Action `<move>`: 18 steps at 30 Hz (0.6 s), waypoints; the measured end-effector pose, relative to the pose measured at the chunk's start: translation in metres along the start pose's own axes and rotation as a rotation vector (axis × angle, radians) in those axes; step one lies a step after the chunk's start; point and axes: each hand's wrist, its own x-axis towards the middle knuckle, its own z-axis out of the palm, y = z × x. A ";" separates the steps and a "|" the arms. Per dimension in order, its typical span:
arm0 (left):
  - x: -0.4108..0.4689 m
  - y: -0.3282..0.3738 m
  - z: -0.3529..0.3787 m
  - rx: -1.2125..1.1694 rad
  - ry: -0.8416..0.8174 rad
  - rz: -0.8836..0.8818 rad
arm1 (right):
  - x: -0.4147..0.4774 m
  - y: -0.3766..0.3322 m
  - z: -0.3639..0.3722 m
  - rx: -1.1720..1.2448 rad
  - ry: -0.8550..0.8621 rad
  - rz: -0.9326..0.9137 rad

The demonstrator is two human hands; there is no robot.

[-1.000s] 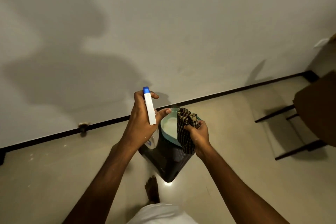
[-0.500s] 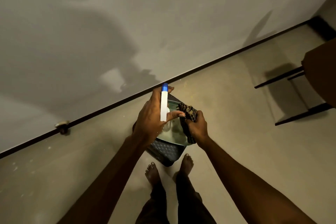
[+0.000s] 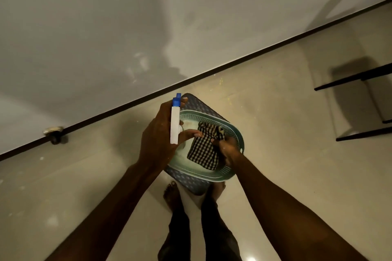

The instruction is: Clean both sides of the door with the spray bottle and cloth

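Spray bottle (image 3: 175,125) is gripped in left hand (image 3: 158,135), fingers curled round the neck, forefinger laid across under the white head. Blue nozzle is pointed toward 12 o'clock. The bottle body is mostly hidden by the hand. Checked cloth (image 3: 203,148) is pinched at its 2 o'clock edge by right hand (image 3: 230,150), fingers curled over the fabric. The rest of the cloth is spread toward 7 o'clock, inside the green basket (image 3: 235,131). Whether the cloth is touching the basket bottom cannot be told.

Both hands are held just below frame centre, over the basket. The bottle is at 9 o'clock of the cloth and near it; the left forefinger tip is almost at the cloth's edge. The green basket is set on a dark perforated stool (image 3: 199,103), whose corners are seen at 12 and 6 o'clock of the basket.

Two bare feet are seen at 6 o'clock of the stool: left foot (image 3: 170,194) and right foot (image 3: 218,188), with dark trouser legs below. The floor (image 3: 286,133) is pale and glossy. The wall (image 3: 127,27) fills the upper frame from 9 to 1 o'clock, and shadows are cast on it. Black skirting (image 3: 254,57) runs diagonally from 9 o'clock up to 2 o'clock. A door stopper (image 3: 54,132) is fixed at the skirting at 9 o'clock. Dark chair legs (image 3: 350,79) are seen at 3 o'clock, well apart from the stool.
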 end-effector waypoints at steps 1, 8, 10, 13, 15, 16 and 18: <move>0.001 -0.003 0.003 -0.005 -0.008 -0.007 | 0.004 0.002 0.001 -0.056 0.040 -0.023; 0.010 -0.008 0.010 -0.029 -0.110 -0.082 | -0.019 0.005 0.011 -0.536 0.196 -0.228; 0.012 -0.007 0.009 -0.028 -0.131 -0.073 | -0.035 0.013 0.007 -0.616 0.186 -0.345; 0.013 -0.010 0.004 -0.042 -0.194 -0.059 | -0.055 0.021 -0.005 -0.696 0.149 -0.475; 0.012 -0.010 -0.002 -0.046 -0.218 -0.043 | -0.071 0.019 -0.013 -0.741 0.111 -0.516; 0.011 -0.011 -0.006 -0.032 -0.229 -0.034 | -0.077 0.018 -0.017 -0.749 0.105 -0.535; 0.008 -0.011 -0.012 0.001 -0.263 -0.063 | -0.089 0.014 -0.022 -0.730 0.108 -0.558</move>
